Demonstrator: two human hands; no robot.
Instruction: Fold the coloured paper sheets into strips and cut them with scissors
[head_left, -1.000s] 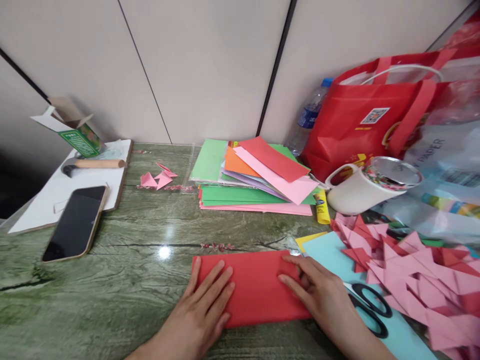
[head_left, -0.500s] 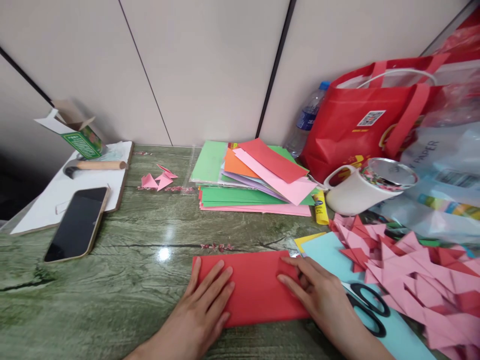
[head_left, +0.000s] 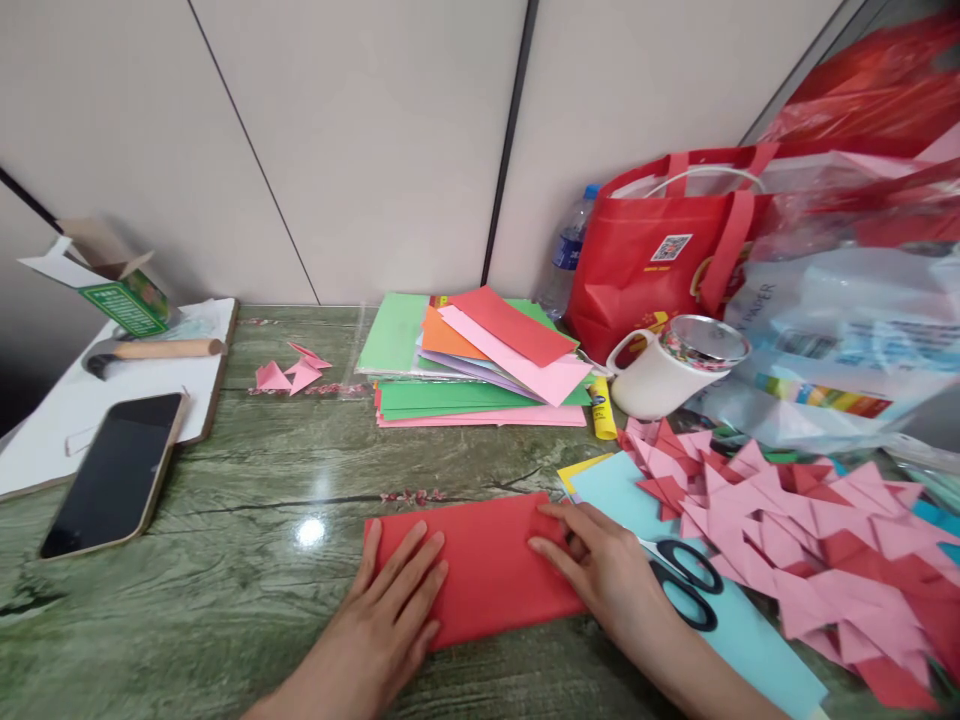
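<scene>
A folded sheet of red paper lies on the table in front of me. My left hand rests flat on its left part, fingers spread, palm down. At the paper's right end, my right hand has its thumb and index finger on the paper near the upper right corner, the other fingers curled under and partly hidden. Beside the right wrist are black-handled scissors, lying on light blue paper; their blades are mostly covered by my hand.
Folded pink and red paper pieces heap up on the right. Behind stand a stack of coloured paper, a yellow glue stick, a white mug and a red bag. A phone and hammer lie left.
The view has turned slightly to the right, so everything appears shifted left. Both hands keep nearly the same positions on the red paper.
</scene>
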